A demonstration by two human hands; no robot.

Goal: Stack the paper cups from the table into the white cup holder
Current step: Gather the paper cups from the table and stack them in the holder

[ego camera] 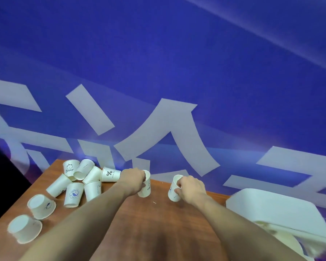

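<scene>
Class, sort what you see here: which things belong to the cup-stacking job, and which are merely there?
Belonging to the job:
- cup held by the left hand
- cup held by the right hand
- loose cups heaped on the table's left
- white cup holder at the right

Merely there:
- wooden table
- blue banner behind

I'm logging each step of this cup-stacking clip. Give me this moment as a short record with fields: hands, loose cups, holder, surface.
left hand: left hand grips a white paper cup, mouth up
right hand: right hand grips a second white paper cup
loose cups: pile of printed white paper cups at table's far left, some tipped, two upside down at the left edge
holder: white plastic cup holder at right
surface: brown wooden table
</scene>
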